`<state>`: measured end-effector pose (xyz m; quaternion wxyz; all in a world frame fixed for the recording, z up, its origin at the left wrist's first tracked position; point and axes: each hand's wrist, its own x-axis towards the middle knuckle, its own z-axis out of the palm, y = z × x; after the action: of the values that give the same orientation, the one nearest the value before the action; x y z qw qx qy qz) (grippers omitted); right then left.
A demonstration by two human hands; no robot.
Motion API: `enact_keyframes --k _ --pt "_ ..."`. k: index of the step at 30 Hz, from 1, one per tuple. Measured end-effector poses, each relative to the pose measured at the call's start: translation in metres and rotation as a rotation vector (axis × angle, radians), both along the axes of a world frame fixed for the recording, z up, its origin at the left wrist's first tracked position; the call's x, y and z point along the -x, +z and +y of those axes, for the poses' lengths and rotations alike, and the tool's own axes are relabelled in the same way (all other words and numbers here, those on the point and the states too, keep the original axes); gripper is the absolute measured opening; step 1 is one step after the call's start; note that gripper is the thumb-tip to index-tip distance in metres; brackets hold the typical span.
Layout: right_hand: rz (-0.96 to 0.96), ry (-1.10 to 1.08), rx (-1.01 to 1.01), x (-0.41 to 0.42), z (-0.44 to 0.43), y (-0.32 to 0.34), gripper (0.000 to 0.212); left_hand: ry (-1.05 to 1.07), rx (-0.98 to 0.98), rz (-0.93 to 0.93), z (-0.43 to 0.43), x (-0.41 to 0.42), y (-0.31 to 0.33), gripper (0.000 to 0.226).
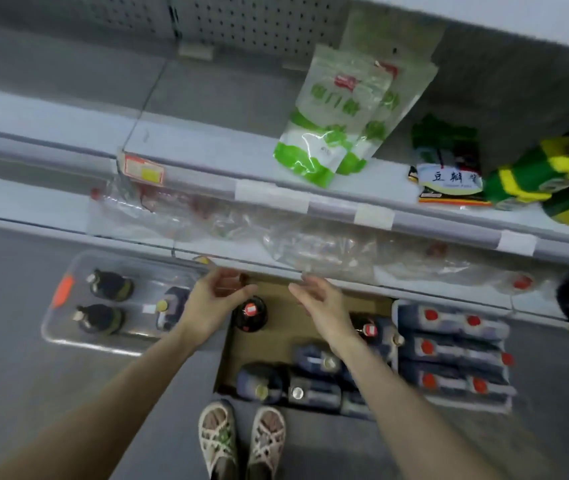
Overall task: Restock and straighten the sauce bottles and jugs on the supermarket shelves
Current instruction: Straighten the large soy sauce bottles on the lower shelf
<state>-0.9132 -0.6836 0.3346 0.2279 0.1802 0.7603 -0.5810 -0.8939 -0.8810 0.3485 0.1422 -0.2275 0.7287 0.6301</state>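
Note:
Both my hands reach down over a cardboard box [277, 327] on the floor. My left hand [215, 299] hovers with fingers relaxed just above a dark sauce bottle with a red cap [250, 313] standing in the box. My right hand [321, 303] is held open, palm toward the left, and holds nothing. More dark bottles [310, 379] lie at the box's near end. A clear plastic bin [68, 327] to the left holds several dark bottles [108, 284]. A white crate [395, 313] on the right is packed with red-capped bottles [449, 348].
The lower shelf [51, 202] carries clear plastic jugs [317, 247] lying along its front. The upper shelf holds green-and-white pouches [324, 126], a dark sauce packet [449, 181] and green-yellow packs [546, 171]. My sandalled feet [241, 441] stand on the grey floor by the box.

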Motion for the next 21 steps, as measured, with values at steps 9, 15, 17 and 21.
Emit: enact_keyframes --k 9,15,17,21 --pt "-0.187 -0.123 0.017 -0.048 -0.034 -0.187 0.016 0.064 0.047 -0.216 -0.029 -0.052 -0.185 0.034" --pt "-0.304 -0.141 0.019 -0.057 -0.062 -0.285 0.033 0.076 0.061 -0.293 -0.045 -0.058 -0.279 0.035" --pt "-0.352 -0.168 0.027 -0.06 -0.07 -0.311 0.022 0.093 0.05 -0.309 -0.046 -0.059 -0.301 0.033" --pt "-0.342 -0.211 0.004 -0.062 -0.084 -0.348 0.011 0.097 0.048 -0.363 -0.05 -0.064 -0.336 0.032"
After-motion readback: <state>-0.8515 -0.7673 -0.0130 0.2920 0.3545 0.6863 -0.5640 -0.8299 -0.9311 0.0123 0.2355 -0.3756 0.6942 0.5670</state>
